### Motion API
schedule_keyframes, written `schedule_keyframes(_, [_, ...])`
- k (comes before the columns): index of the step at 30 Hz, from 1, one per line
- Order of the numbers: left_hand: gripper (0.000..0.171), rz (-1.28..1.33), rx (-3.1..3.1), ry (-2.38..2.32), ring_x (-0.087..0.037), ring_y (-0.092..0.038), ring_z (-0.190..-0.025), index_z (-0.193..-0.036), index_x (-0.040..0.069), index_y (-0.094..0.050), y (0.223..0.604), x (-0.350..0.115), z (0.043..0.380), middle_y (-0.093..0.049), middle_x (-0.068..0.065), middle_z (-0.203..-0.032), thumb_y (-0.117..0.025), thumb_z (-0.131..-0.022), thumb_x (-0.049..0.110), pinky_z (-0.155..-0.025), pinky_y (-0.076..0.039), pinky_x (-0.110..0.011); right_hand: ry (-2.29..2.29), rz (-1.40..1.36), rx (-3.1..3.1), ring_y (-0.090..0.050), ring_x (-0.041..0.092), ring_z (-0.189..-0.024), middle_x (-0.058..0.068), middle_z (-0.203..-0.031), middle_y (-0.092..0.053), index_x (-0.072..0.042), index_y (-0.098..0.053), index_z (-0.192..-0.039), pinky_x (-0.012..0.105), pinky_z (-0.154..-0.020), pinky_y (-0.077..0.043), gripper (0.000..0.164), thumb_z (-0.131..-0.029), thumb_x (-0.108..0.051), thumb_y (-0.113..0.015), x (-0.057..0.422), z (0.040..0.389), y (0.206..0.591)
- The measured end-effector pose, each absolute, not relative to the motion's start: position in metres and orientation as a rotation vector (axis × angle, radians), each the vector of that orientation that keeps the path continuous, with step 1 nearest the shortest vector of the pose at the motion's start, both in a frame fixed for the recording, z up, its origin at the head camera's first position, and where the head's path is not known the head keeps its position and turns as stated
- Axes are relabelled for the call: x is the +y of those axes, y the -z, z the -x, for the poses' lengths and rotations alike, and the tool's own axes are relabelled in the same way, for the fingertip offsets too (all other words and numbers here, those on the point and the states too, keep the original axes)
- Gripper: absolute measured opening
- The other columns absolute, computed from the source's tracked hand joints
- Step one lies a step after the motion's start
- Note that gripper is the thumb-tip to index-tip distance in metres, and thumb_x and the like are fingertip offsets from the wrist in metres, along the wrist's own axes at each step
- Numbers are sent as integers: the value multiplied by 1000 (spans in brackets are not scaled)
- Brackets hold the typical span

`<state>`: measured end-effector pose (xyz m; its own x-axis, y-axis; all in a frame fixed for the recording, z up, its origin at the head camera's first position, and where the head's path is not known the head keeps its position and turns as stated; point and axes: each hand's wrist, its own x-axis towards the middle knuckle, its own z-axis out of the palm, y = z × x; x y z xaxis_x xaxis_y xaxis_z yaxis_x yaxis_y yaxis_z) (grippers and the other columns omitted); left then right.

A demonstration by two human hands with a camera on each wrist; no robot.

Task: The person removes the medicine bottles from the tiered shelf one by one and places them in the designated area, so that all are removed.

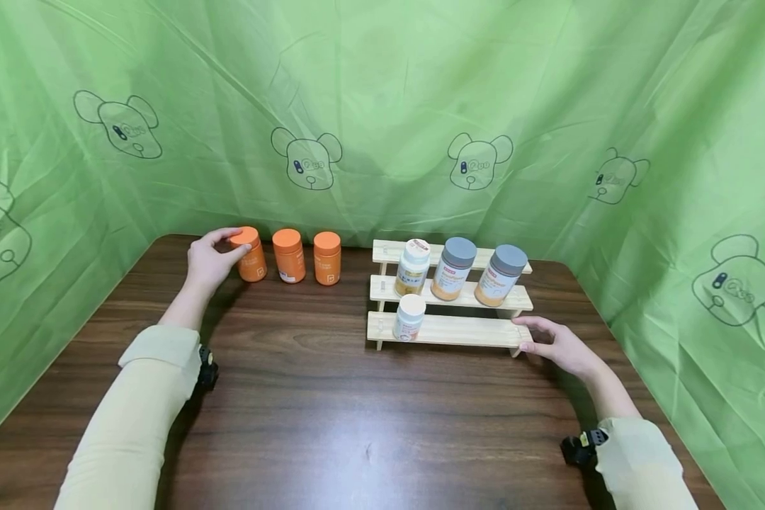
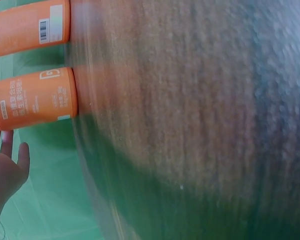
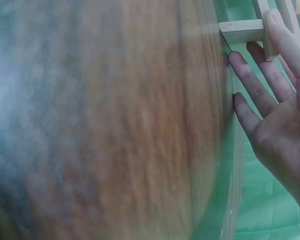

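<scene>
Brown tabletop [image 1: 357,425], orange-capped orange bottle [image 1: 252,266], pale lettering [image 2: 18,102]

Three jars [image 1: 290,256] stood along the back edge of the desk [image 1: 293,432], toward its left corner. Right of them, toward the right corner, a rack [image 1: 468,329] carried three bottles [image 1: 453,270] on its middle step [image 1: 518,299], a fourth bottle [image 1: 410,319] at its front step's left end.

A dark brown, wood-grained table [image 1: 331,382] has a glossy top, with a whitish patch of glare [image 1: 366,453] toward its near edge. A bright green, creased cloth curtain [image 1: 389,78] stands behind the table and along its left and right sides. Black-outlined cartoon animal heads [image 1: 480,163] with round ears are printed on the cloth around the table, each with a small dark oblong mark on its face.
</scene>
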<state>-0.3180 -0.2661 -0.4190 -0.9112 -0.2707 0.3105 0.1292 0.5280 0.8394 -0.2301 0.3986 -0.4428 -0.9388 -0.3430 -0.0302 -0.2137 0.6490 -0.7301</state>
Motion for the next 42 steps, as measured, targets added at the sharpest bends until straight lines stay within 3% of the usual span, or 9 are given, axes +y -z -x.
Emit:
schedule_keyframes(5, [49,-69,-2398,1361,-14,-54,-103,-127,11,-60,414,-265,316,-58,-10,-125,-70,-84,34,-76,-41,-11,1162,454,2698,-53,1,-106,10,-130,-55,-17,-53,-133,18,-86,-43,48,-88,-25,-68,399,230,443])
schedule_keyframes(12, [57,-43,-2397,1444,-28,-51,-116,-136,7,-49,392,-259,305,-52,-15,-132,-66,-88,33,-89,-43,-28,1184,473,2695,-52,0,-107,11,-132,-54,-17,-53,-133,16,-87,-42,48,-88,-24,-68,399,232,442])
schedule_keyframes(18, [54,-3,-2424,1360,-28,-50,-109,-132,10,-54,378,-248,298,-52,-14,-133,-68,-87,34,-85,-38,-29,1183,473,2693,-51,-2,-108,11,-134,-53,-17,-53,-133,16,-86,-41,47,-88,-24,-67,400,233,441])
schedule_keyframes(26, [55,81,-2455,1377,-32,-45,-124,-132,14,-54,362,-232,281,-45,-10,-140,-68,-85,38,-97,-42,-50,1181,483,2693,-51,-3,-108,11,-133,-54,-17,-52,-133,15,-87,-41,47,-89,-24,-67,402,232,446])
schedule_keyframes(36, [53,144,-2468,1359,-28,-37,-132,-131,20,-55,346,-212,263,-45,-7,-142,-68,-85,41,-103,-33,-54,1189,474,2683,-51,-3,-109,10,-133,-53,-17,-53,-132,15,-88,-41,47,-88,-24,-68,400,228,445])
schedule_keyframes(42, [52,228,-2456,1350,-26,-40,-130,-132,20,-55,334,-195,254,-48,-4,-140,-67,-86,42,-103,-35,-52,1188,489,2689,-52,-2,-109,10,-133,-54,-17,-53,-132,15,-88,-41,46,-89,-24,-67,401,232,446])
